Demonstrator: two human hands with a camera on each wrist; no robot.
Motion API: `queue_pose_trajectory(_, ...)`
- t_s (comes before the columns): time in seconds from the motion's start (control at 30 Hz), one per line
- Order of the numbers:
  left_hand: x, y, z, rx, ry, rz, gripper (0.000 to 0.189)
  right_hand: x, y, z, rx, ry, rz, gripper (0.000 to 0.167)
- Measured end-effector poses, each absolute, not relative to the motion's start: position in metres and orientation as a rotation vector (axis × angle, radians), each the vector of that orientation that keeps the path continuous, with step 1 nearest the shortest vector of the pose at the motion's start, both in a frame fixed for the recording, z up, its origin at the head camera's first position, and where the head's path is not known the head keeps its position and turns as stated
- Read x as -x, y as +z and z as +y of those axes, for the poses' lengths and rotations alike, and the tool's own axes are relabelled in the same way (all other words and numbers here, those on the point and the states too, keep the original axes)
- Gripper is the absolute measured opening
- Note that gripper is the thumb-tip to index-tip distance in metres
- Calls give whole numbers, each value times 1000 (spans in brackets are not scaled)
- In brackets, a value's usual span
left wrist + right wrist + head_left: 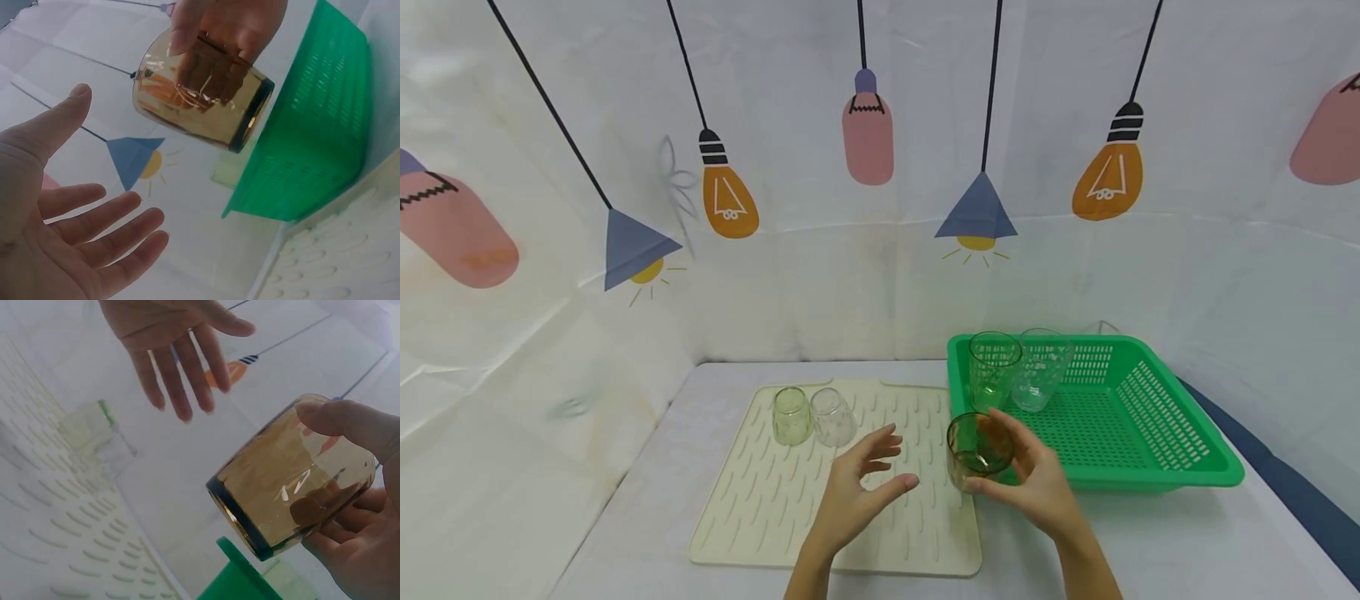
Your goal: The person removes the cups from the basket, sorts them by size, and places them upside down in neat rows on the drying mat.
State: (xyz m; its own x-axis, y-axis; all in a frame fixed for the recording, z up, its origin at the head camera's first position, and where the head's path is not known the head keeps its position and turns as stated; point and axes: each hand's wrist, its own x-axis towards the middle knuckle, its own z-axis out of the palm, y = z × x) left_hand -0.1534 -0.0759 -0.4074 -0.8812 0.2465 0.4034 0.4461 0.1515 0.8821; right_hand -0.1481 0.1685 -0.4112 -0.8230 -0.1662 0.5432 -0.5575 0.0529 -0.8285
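My right hand (pixel 1033 479) grips an amber glass tumbler (pixel 976 454) between thumb and fingers, mouth tilted up, in front of the green basket's left corner. In the right wrist view the tumbler (pixel 294 481) shows its thick base toward the lower left. My left hand (pixel 865 492) holds nothing; its fingers are spread and loosely bent over the cream drying mat (pixel 850 533), to the left of the tumbler. A greenish glass (pixel 792 417) and a clear glass (pixel 833 418) stand upside down side by side on the mat's far left part.
The green plastic basket (pixel 1150 475) stands right of the mat. Inside its left end are a green-tinted glass (pixel 994 371) and a clear glass (pixel 1041 371), both mouth up, the clear one leaning right. A white cloth wall (pixel 820 283) with printed lamps rises behind the table.
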Motion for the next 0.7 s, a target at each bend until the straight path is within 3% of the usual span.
queue_pose_trajectory(0.7,152,-391,-44,810,-1619,-2396,73,141,-410,137,-632,1669,-2213,74)
